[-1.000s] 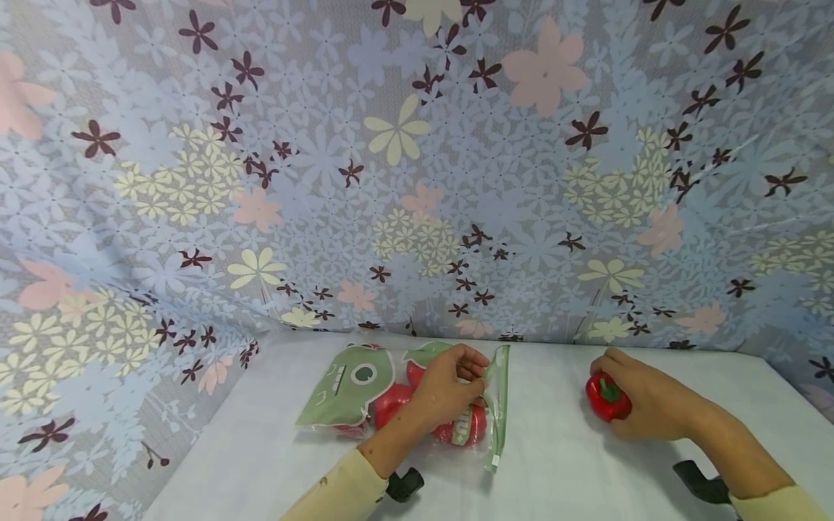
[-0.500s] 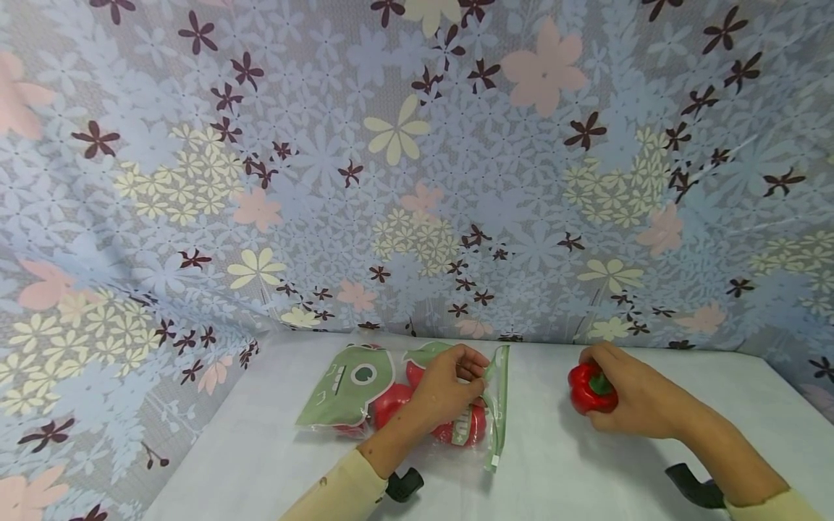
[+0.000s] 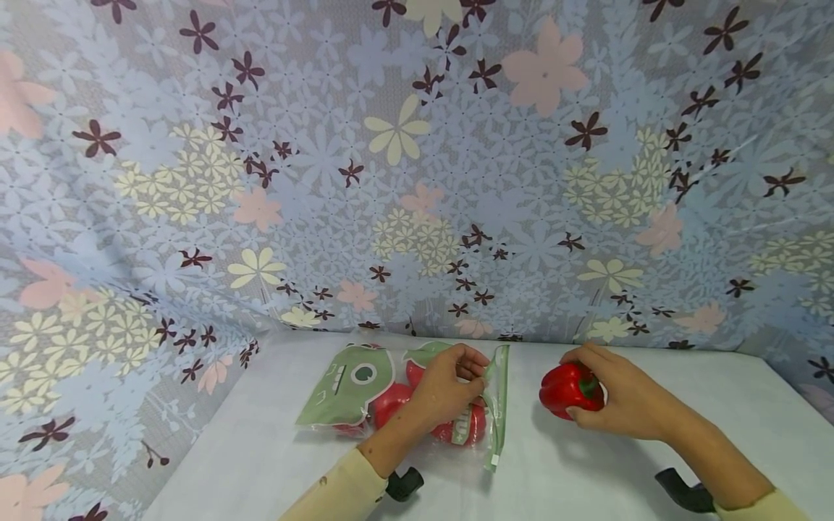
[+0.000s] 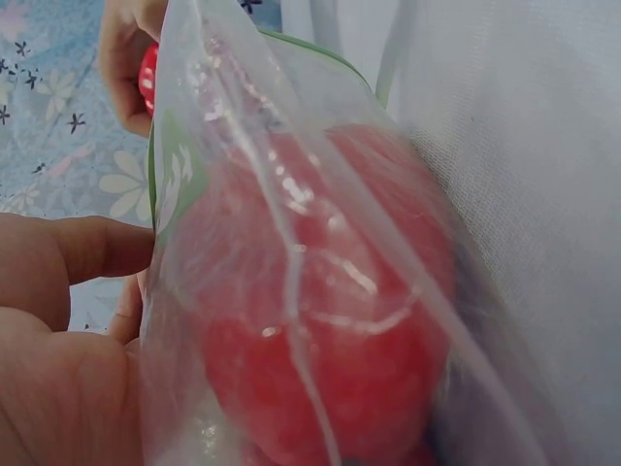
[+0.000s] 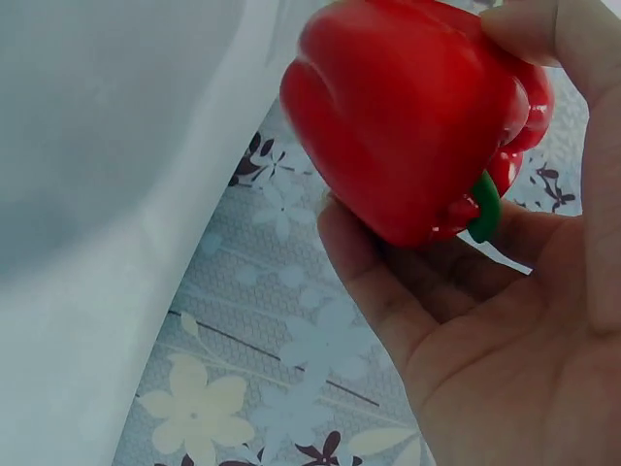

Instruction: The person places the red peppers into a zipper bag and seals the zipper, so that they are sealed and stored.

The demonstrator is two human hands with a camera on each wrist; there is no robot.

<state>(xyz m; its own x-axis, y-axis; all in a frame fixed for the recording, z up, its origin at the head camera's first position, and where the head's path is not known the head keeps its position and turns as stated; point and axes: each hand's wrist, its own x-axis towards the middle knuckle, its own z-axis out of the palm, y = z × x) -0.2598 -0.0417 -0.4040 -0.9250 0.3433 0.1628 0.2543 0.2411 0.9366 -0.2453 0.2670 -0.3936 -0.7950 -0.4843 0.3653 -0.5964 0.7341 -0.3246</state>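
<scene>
A red bell pepper [image 3: 567, 391] with a green stem is gripped by my right hand [image 3: 619, 394], raised a little above the white table. In the right wrist view, the thumb and fingers hold the pepper [image 5: 408, 116] from opposite sides. My left hand [image 3: 446, 387] pinches the clear zip bag [image 3: 500, 405] near its green-edged mouth. Red rounded things [image 3: 391, 405] lie inside the bag, partly hidden by its green monster print and my forearm. Through the plastic in the left wrist view, a large red shape [image 4: 330, 291] shows, blurred.
A white cloth [image 3: 254, 434] covers the table. Flower-patterned fabric [image 3: 417, 181] hangs behind it and along the sides. Black curved pieces [image 3: 405, 485] sit by both wrists. The bag's slider [image 3: 494, 461] is at the near end of its mouth.
My right hand has moved left with the bell pepper, which now tilts with its stem toward the palm. The left hand and the bag have stayed where they were.
</scene>
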